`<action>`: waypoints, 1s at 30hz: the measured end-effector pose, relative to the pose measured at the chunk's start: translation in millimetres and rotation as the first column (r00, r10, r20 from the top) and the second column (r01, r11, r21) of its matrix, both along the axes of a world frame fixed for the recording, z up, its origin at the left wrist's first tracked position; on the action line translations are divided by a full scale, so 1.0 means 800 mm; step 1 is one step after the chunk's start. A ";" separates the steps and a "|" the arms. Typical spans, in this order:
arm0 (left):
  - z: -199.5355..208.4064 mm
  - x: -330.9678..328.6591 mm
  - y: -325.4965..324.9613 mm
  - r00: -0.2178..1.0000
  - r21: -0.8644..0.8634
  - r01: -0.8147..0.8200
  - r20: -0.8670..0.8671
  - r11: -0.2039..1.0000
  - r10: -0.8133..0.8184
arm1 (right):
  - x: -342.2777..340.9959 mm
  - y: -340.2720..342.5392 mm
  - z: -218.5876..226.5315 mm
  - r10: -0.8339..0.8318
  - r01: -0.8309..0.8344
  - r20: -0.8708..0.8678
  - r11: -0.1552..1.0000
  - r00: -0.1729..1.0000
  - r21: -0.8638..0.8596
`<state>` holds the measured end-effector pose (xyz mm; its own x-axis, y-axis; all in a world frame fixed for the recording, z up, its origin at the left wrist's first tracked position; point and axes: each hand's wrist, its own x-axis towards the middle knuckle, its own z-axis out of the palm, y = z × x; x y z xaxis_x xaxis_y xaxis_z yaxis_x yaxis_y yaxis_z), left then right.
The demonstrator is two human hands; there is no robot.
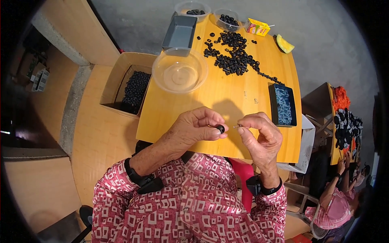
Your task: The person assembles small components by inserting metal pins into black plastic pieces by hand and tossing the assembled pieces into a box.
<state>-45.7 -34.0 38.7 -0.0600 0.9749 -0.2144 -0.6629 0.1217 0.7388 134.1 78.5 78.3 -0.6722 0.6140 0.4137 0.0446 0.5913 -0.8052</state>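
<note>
In front of my belly, above the near edge of the yellow table (194,107), my left hand (188,127) pinches a small round black part (220,128) between thumb and fingers. Just to its right, my right hand (263,135) grips a tiny shiny metal pin (236,126) by thumb and forefinger. The pin points toward the black part, with a small gap between them. Beyond my right hand, a dark tray (285,124) holds many small metal pieces. A loose heap of black parts (233,62) lies farther back.
A see-through bowl (158,73) and a grey tray (180,32) stand at the left. A cardboard box (115,73) of black parts is beside the table. Two tubs, a yellow drink carton (258,27) and a fruit slice (285,44) sit at the back. Another person (336,206) works at far right.
</note>
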 end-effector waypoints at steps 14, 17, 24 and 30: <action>-0.004 0.009 0.007 0.995 0.019 0.032 -0.096 0.999 -0.030 | 0.006 -0.010 -0.011 0.018 -0.021 0.020 0.992 1.000 0.127; -0.006 0.008 0.006 0.993 0.018 0.029 -0.115 0.999 -0.026 | 0.004 -0.010 -0.011 0.020 -0.026 0.035 0.982 0.999 0.186; -0.016 0.007 0.004 0.995 0.005 0.014 -0.102 1.000 -0.014 | -0.002 -0.015 -0.011 0.020 -0.039 0.073 0.966 0.997 0.257; -0.021 0.005 0.000 0.999 -0.004 0.019 -0.029 1.000 -0.020 | -0.002 -0.018 -0.013 0.025 -0.053 0.096 0.952 0.995 0.301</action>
